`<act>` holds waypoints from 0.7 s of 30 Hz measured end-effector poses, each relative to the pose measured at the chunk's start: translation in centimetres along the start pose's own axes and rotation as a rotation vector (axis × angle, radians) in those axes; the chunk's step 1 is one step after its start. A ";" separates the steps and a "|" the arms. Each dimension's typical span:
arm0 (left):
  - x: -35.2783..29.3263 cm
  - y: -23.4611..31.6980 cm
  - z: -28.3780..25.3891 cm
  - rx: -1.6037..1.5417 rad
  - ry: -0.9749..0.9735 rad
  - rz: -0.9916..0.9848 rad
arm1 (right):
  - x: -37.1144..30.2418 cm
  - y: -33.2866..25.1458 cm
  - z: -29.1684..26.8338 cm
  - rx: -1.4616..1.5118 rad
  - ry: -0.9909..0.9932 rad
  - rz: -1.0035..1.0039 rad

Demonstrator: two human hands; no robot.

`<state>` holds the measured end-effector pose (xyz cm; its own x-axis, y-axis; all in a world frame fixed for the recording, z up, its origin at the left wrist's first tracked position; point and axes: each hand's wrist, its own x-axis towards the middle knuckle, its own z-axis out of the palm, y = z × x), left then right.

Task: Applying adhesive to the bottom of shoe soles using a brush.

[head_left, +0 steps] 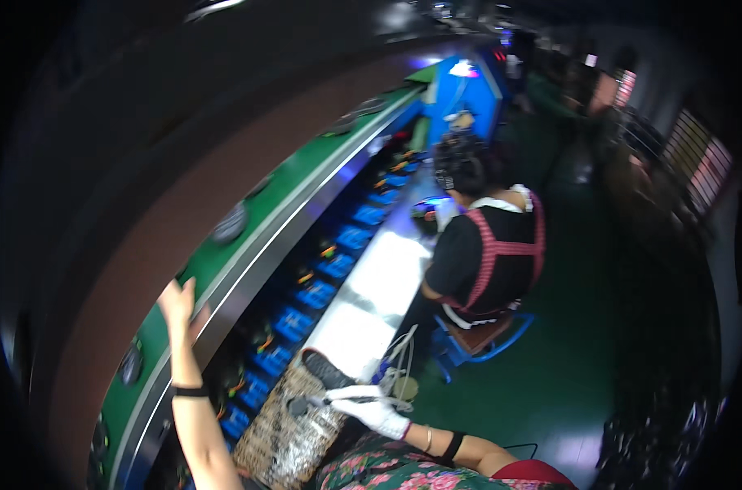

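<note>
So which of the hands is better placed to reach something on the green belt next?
Probably the left hand: it is stretched out at the green belt and looks unoccupied. The white-gloved right hand is near the dark shoe piece and seems to hold a tool.

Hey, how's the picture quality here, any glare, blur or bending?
In the head view, glare whitens the shiny worktop; also in the head view, the brown overhead panel looks bowed, likely fisheye distortion; the head view's left hand and barred window look soft, and its corners fall into black.
</note>
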<state>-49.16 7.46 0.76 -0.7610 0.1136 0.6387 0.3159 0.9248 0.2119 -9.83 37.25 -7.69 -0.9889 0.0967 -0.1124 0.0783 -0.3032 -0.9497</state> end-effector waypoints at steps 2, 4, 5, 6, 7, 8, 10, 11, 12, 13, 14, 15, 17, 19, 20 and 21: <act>-1.0 -3.0 0.5 -0.228 0.009 -0.377 | 0.1 -0.4 -0.5 0.030 -0.004 0.056; -2.7 -2.3 -0.5 -0.722 -0.020 -0.501 | 0.0 -0.6 -1.5 0.129 0.036 0.094; -4.0 0.5 -2.0 -0.978 0.048 -0.493 | -0.3 -0.6 -2.1 0.124 0.074 0.082; -4.8 3.4 -4.0 -1.019 0.108 -0.661 | 0.2 0.0 -2.8 0.194 0.086 0.080; -6.0 4.1 -6.8 -1.031 0.198 -0.804 | 0.3 0.1 -3.2 0.264 0.078 0.062; -7.2 5.8 -9.8 -0.903 0.240 -0.786 | 0.4 0.1 -3.5 0.315 0.075 0.070; -11.6 0.5 -12.3 -0.633 0.458 -0.422 | 0.4 -1.4 -3.5 0.373 0.062 0.075; -12.8 0.4 -13.7 -0.575 0.503 -0.516 | 0.7 -2.4 -3.9 0.402 0.058 0.071; -14.0 0.2 -15.3 -0.588 0.515 -0.550 | 0.8 -3.4 -4.1 0.456 0.061 0.075; -15.4 0.0 -17.3 -0.585 0.538 -0.591 | 1.1 -4.3 -4.0 0.500 0.098 0.091; -16.3 -0.1 -18.4 -0.476 0.576 -0.516 | 1.5 -5.7 -4.0 0.539 0.105 0.097; -17.3 -0.1 -19.4 -0.362 0.607 -0.439 | 1.8 -7.2 -4.0 0.581 0.113 0.109; -18.9 1.3 -20.4 -0.401 0.544 -0.561 | 2.4 -8.6 -4.0 -0.172 0.007 -0.397; -19.7 2.9 -19.9 -0.487 0.379 -0.631 | 2.7 -11.3 -3.1 -0.258 -0.076 -0.297; -20.2 3.7 -19.0 -0.543 0.231 -0.640 | 3.3 -11.0 -2.3 0.051 -0.103 -0.131; -20.1 5.4 -17.7 -0.563 0.111 -0.622 | 3.5 -10.6 -1.1 0.342 -0.107 0.044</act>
<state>-22.10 3.69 2.16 -0.8389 -0.4199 0.3464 0.1155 0.4845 0.8671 -13.96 41.88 1.66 -0.9945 -0.0180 -0.1029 0.0927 -0.6064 -0.7898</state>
